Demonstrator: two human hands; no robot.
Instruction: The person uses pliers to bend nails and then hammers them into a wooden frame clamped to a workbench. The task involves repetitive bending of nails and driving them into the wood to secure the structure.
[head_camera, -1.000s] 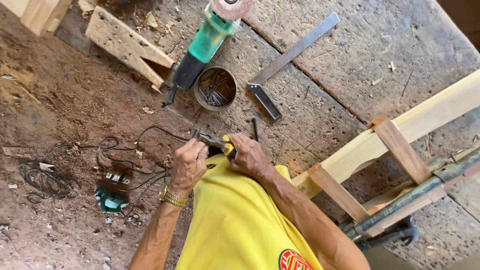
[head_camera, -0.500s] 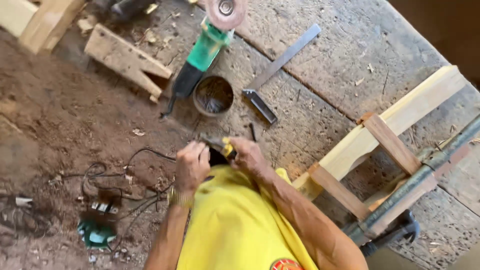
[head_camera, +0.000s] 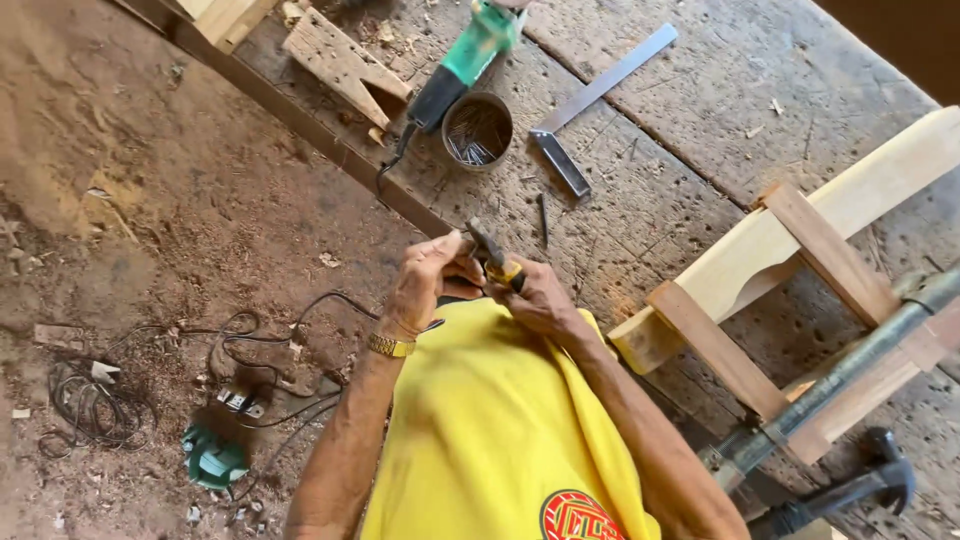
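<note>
While I stand at the edge of the plank workbench (head_camera: 700, 90), the pale wooden frame (head_camera: 800, 240) lies on it to my right with its cross-pieces already fixed on and a long bar clamp (head_camera: 850, 370) laid across one of them, so the assembly looks well advanced. Beyond my hands sit the green power tool (head_camera: 465, 55), the steel square (head_camera: 600, 85), the can of nails (head_camera: 478, 130) and one loose nail (head_camera: 543, 218), none of them being touched. Close to my chest, my right hand (head_camera: 540, 300) is clenched round the yellow-handled tool (head_camera: 495, 258), and my left hand (head_camera: 430, 280) is curled over its metal end. I judge this to be small work at the tool's tip. My fingers hide the tip, and the frame's far end is cut off.
</note>
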